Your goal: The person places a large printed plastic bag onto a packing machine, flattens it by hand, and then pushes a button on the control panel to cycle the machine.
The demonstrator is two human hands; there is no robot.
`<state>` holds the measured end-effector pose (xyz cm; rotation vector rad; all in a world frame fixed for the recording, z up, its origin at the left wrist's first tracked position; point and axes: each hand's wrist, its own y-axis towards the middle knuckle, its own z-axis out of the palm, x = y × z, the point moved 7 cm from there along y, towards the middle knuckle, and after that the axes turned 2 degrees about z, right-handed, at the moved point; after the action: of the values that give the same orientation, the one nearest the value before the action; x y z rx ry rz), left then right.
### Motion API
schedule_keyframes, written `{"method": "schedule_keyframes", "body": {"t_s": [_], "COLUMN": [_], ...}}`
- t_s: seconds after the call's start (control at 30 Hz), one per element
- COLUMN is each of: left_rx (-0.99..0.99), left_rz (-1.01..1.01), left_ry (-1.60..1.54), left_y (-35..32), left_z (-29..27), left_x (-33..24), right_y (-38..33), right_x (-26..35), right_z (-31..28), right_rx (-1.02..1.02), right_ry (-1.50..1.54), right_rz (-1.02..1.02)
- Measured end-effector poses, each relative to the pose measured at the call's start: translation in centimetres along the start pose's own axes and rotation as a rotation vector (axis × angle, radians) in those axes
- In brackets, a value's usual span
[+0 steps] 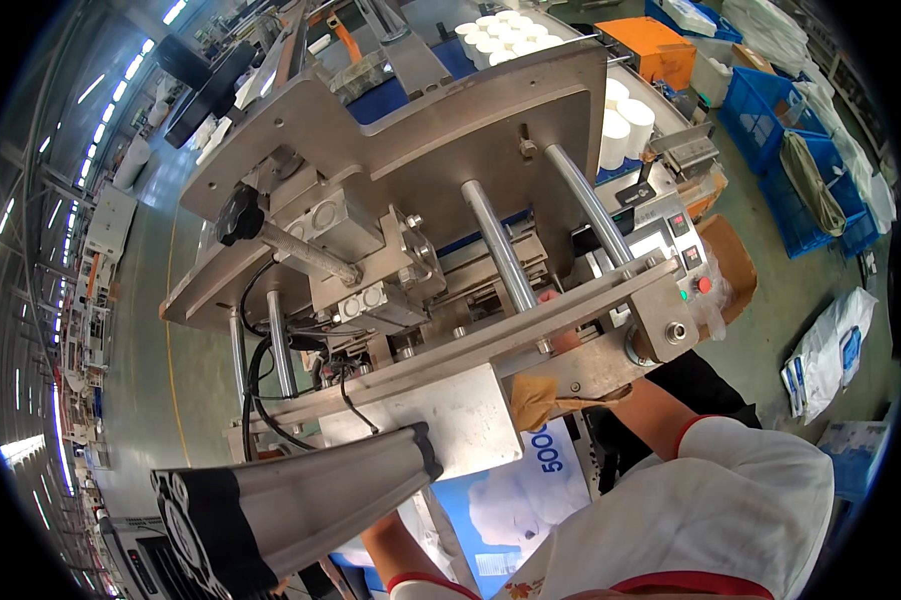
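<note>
A large metal packing-type machine (450, 140) with plates and shiny guide rods fills the middle. My right forearm (652, 412) reaches in under its near beam. Only a little of my right hand (564, 338) shows between the beam and a rod, and what its fingers touch is hidden. My left forearm (395, 550) goes behind a grey motor-like cylinder (320, 495) with black ends, which hides the left hand. Close in front of me lies a blue and white printed plastic package (515, 500). A crumpled tan piece (533, 402) hangs at the beam's edge.
White rolls (505, 35) stand at the back, with more rolls (625, 125) to the right. A control panel (682, 240) with red and green buttons is beside my right arm. Blue crates (780, 120), an orange box (650, 50) and a white bag (830, 350) are farther right. A black knob (240, 215) juts out left.
</note>
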<state>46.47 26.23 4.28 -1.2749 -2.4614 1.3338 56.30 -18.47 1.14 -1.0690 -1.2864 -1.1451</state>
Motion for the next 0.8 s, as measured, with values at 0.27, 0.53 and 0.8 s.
{"method": "schedule_keyframes", "body": {"t_s": [0.27, 0.53, 0.8], "left_rx": [-0.181, -0.395, -0.463], "left_rz": [-0.005, 0.014, 0.005], "left_ry": [-0.203, -0.421, -0.444], "left_y": [-1.3, -3.9, -3.1], "left_z": [1.7, 6.0, 5.9], "left_x": [-1.3, -3.0, -4.8], "right_y": [3.7, -1.1, -1.2], "right_x": [0.5, 0.7, 3.4], "right_z": [1.7, 3.2, 4.1], "right_rx": [-0.038, -0.085, -0.119], "right_ry": [0.151, 0.479, 0.831], "right_rz": [0.022, 0.206, 0.310]}}
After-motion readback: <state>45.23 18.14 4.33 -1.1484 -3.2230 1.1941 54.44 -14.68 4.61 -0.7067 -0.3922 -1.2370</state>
